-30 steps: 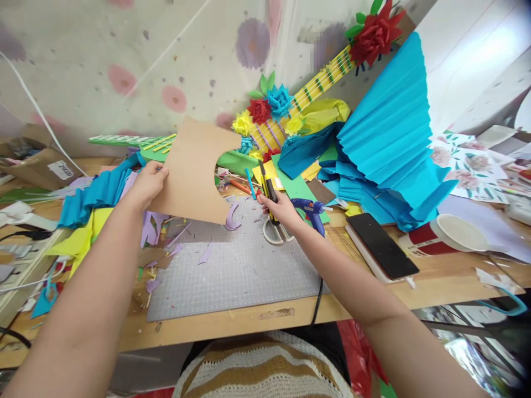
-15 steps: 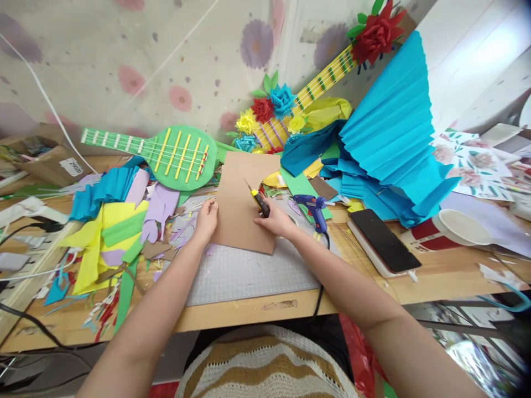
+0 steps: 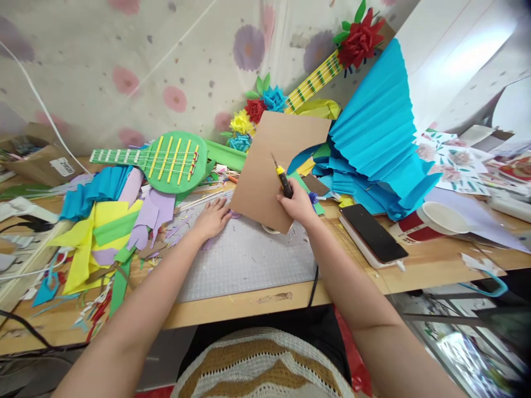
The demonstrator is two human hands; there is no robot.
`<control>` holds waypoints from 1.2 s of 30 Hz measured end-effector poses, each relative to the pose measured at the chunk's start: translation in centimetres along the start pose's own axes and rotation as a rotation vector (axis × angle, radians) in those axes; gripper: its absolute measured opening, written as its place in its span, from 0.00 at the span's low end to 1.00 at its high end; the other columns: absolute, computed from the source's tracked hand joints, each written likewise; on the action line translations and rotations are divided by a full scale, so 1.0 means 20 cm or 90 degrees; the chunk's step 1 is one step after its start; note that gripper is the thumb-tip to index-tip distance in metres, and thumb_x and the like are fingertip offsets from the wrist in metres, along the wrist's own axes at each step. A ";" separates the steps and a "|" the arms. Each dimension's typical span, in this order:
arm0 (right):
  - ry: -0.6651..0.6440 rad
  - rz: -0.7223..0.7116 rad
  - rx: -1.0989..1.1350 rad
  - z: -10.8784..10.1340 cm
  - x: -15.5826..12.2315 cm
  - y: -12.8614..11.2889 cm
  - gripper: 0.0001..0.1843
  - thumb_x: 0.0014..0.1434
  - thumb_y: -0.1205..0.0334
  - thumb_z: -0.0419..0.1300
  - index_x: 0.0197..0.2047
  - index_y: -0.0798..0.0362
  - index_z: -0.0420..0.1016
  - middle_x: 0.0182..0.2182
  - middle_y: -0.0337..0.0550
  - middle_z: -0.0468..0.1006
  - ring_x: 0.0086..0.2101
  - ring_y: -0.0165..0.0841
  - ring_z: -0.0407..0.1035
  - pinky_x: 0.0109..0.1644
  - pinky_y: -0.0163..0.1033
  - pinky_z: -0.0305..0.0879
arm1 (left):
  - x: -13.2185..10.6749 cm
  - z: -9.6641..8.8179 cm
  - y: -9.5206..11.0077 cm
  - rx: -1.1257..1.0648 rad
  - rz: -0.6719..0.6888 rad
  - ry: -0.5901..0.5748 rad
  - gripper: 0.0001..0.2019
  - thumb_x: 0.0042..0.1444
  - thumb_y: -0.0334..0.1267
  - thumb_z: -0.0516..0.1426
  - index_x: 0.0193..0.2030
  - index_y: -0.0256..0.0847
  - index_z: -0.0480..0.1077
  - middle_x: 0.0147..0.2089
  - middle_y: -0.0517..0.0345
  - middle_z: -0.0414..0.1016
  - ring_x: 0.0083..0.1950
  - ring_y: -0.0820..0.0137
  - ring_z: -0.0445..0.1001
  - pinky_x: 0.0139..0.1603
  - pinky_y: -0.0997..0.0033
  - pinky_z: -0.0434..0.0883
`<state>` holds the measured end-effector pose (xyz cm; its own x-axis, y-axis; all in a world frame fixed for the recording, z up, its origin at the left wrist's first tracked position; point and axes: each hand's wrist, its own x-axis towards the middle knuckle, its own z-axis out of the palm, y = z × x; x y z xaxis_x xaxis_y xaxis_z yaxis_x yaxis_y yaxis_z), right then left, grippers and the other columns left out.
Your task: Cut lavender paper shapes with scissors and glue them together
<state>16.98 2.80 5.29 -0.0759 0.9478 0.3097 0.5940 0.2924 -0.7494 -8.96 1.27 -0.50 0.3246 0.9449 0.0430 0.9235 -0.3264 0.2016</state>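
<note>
In my right hand [image 3: 297,202] is a craft knife [image 3: 284,180] with a black and yellow handle, its thin tip pointing up and away. The same hand pinches the right edge of a brown cardboard sheet [image 3: 259,182], which is tilted and raised off the grey cutting mat [image 3: 249,265]. My left hand [image 3: 212,221] rests on the mat with fingers spread, left of the cardboard and apart from it. Purple paper scraps lie around those fingers. Most of a blue glue gun [image 3: 314,197] is hidden behind my right hand and the sheet.
A green paper lute [image 3: 176,163] leans at the back left, near colored paper scraps [image 3: 112,221]. Behind the cardboard stands a yellow flowered instrument [image 3: 315,80]. Pleated blue paper [image 3: 377,138], a phone [image 3: 373,232] and a paper cup [image 3: 431,221] are at the right.
My right hand has carried the cardboard up and to the right, turning it, with the knife still held. My left hand has let go of the sheet and flattened onto the mat.
</note>
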 end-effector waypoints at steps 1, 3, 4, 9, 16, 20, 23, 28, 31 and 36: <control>0.004 -0.002 -0.001 -0.01 0.00 -0.01 0.09 0.44 0.64 0.54 0.33 0.50 0.61 0.29 0.39 0.69 0.32 0.35 0.63 0.39 0.43 0.60 | -0.01 -0.02 -0.02 0.015 -0.004 0.005 0.23 0.60 0.42 0.41 0.61 0.41 0.58 0.66 0.51 0.52 0.67 0.59 0.46 0.64 0.50 0.47; -0.004 -0.007 -0.007 -0.03 0.01 -0.01 0.09 0.44 0.65 0.54 0.33 0.50 0.61 0.30 0.39 0.69 0.33 0.36 0.63 0.40 0.44 0.60 | -0.04 -0.06 -0.08 0.027 -0.024 0.043 0.22 0.59 0.40 0.42 0.58 0.43 0.63 0.64 0.52 0.57 0.66 0.60 0.51 0.63 0.51 0.50; -0.008 -0.009 -0.012 -0.04 0.01 -0.02 0.09 0.44 0.65 0.54 0.33 0.50 0.61 0.30 0.40 0.69 0.33 0.36 0.64 0.40 0.45 0.60 | -0.05 -0.08 -0.10 0.023 -0.043 0.075 0.20 0.58 0.39 0.43 0.54 0.43 0.67 0.61 0.53 0.62 0.64 0.60 0.55 0.62 0.53 0.52; 0.065 0.004 -0.001 0.00 0.02 -0.02 0.09 0.46 0.66 0.53 0.35 0.50 0.61 0.31 0.41 0.69 0.34 0.37 0.64 0.41 0.45 0.60 | -0.03 -0.13 -0.06 -0.081 -0.220 0.224 0.14 0.53 0.41 0.51 0.43 0.40 0.71 0.48 0.47 0.72 0.50 0.58 0.69 0.51 0.60 0.64; 0.153 0.001 0.017 0.08 0.03 -0.05 0.10 0.49 0.64 0.51 0.37 0.51 0.59 0.36 0.46 0.69 0.38 0.37 0.64 0.43 0.44 0.59 | 0.16 -0.09 0.22 -0.092 -0.323 0.121 0.31 0.39 0.44 0.63 0.50 0.34 0.60 0.53 0.35 0.64 0.57 0.49 0.59 0.53 0.56 0.58; 0.140 -0.006 0.018 0.10 0.02 -0.06 0.09 0.49 0.65 0.50 0.37 0.51 0.58 0.37 0.46 0.68 0.38 0.37 0.64 0.44 0.43 0.58 | 0.18 -0.12 0.29 -0.119 -0.337 0.081 0.34 0.36 0.36 0.63 0.52 0.36 0.57 0.56 0.35 0.58 0.58 0.48 0.58 0.51 0.55 0.59; 0.138 -0.011 0.028 0.11 0.02 -0.05 0.09 0.49 0.65 0.49 0.36 0.51 0.57 0.37 0.46 0.68 0.39 0.37 0.63 0.44 0.43 0.58 | 0.16 -0.14 0.28 -0.120 -0.360 0.064 0.36 0.33 0.36 0.64 0.52 0.37 0.56 0.57 0.35 0.57 0.58 0.47 0.59 0.50 0.55 0.60; 0.110 -0.034 0.030 0.15 0.03 -0.02 0.08 0.50 0.65 0.50 0.37 0.51 0.58 0.37 0.45 0.68 0.38 0.37 0.64 0.43 0.43 0.59 | 0.11 -0.15 0.21 -0.117 -0.360 0.078 0.34 0.34 0.34 0.62 0.51 0.39 0.56 0.53 0.39 0.64 0.55 0.50 0.63 0.49 0.53 0.61; 0.068 -0.035 0.021 0.16 0.03 -0.01 0.09 0.49 0.65 0.50 0.37 0.51 0.59 0.36 0.45 0.69 0.37 0.38 0.65 0.42 0.43 0.60 | 0.10 -0.14 0.16 -0.119 -0.359 0.095 0.30 0.37 0.33 0.61 0.50 0.41 0.57 0.53 0.40 0.65 0.55 0.52 0.65 0.49 0.52 0.61; 0.036 -0.020 -0.011 0.15 0.04 0.00 0.12 0.49 0.66 0.50 0.39 0.50 0.61 0.37 0.47 0.71 0.37 0.40 0.66 0.40 0.43 0.60 | 0.10 -0.11 0.14 -0.137 -0.304 0.113 0.22 0.45 0.43 0.59 0.47 0.40 0.60 0.51 0.41 0.68 0.55 0.54 0.65 0.51 0.57 0.61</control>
<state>14.51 3.91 3.69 -0.0492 0.9292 0.3662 0.6059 0.3192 -0.7287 -6.24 2.31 2.20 -0.1770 0.9825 0.0589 0.8908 0.1344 0.4341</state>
